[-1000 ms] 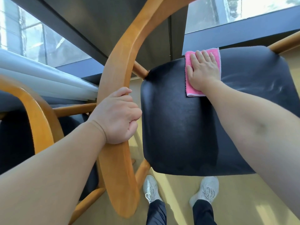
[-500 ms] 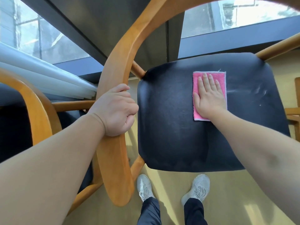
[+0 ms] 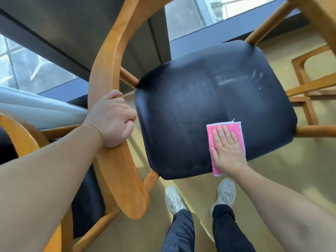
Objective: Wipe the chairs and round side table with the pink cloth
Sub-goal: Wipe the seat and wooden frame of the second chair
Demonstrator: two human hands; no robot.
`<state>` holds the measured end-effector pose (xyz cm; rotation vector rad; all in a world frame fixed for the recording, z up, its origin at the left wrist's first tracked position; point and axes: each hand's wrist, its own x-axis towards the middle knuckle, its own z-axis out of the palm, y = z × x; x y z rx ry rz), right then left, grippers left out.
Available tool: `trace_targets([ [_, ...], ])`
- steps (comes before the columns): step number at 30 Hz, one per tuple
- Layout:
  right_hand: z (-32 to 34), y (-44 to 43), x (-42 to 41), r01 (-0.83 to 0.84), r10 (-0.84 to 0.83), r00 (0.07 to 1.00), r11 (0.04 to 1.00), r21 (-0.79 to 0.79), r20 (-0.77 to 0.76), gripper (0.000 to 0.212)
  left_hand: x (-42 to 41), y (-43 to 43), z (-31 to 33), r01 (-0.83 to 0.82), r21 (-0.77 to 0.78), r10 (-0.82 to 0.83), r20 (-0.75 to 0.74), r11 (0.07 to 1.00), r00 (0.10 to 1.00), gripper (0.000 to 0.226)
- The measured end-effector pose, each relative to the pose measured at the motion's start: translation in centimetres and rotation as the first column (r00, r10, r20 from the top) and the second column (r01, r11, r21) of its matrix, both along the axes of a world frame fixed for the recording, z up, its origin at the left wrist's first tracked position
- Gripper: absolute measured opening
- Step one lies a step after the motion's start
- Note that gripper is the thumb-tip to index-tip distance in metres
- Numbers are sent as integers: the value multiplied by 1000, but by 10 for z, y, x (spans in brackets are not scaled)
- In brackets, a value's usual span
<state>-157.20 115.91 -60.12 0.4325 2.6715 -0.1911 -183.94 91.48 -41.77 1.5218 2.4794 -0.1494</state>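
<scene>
1. The view looks down from a person's head at a wooden chair with a black padded seat (image 3: 209,110), smooth and faintly glossy, squarish with rounded corners.
2. The right hand (image 3: 228,151) lies flat, fingers straight and together, pressing the pink cloth (image 3: 211,135) onto the seat; its grip is open, nothing clasped.
3. The pink cloth is a folded rectangle of nubbly fabric with a pale edge. It sits at the seat's near right corner, and its near end hangs slightly over the seat's front edge.
4. Most of the seat to the left of the cloth and beyond it is bare.
5. The left hand (image 3: 111,117) has its grip closed around the chair's curved armrest (image 3: 116,160), a broad band of smooth orange-brown wood that arcs up along the seat's left side.
6. Round wooden rails join the seat corners to the frame.
7. Below the seat's front edge is open tan floor (image 3: 181,180), where the person's two pale shoes (image 3: 173,199) stand.
8. Part of a second chair (image 3: 20,135) of the same wood stands at far left, and another wooden frame at far right.
</scene>
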Motion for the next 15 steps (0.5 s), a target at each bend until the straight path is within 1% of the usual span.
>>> trace_targets([
  [4,-2,1,0,-2,2,1000,1000,-10,-13,58,1,-2,0,-9,-57,7,-19,998,1000,29],
  [5,-2,1,0,1,-1,1000,1000,-16,-25,59,0,0,1,-16,-92,13,-35,996,999,29],
  [7,-3,2,-2,13,-14,999,999,-40,-33,59,4,14,0,-39,-243,19,-83,969,996,23],
  [8,-4,3,-5,14,-15,999,999,-50,-30,59,11,26,-4,-71,-317,41,-102,946,994,15],
  [9,-5,4,-7,9,-10,1000,998,-55,-28,60,23,39,-10,-110,-359,81,-93,927,992,8],
  [10,-7,6,-10,-3,1,1000,998,-56,-28,61,39,52,-21,-150,-356,139,-57,922,989,7],
  [11,-8,9,-13,-19,18,999,998,-52,-31,62,58,63,-36,-179,-322,190,3,930,982,7],
  [12,-10,12,-18,-38,36,999,998,-46,-41,62,78,71,-54,-205,-268,230,62,941,971,13],
  [13,-11,17,-24,-60,57,996,997,-41,-62,62,96,77,-74,-236,-224,268,122,945,956,30],
  [14,-11,24,-33,-82,78,993,996,-42,-88,62,111,83,-92,-283,-223,322,164,933,932,47],
  [15,-10,31,-43,-106,100,989,993,-48,-108,63,124,87,-107,-336,-251,385,179,908,905,60],
])
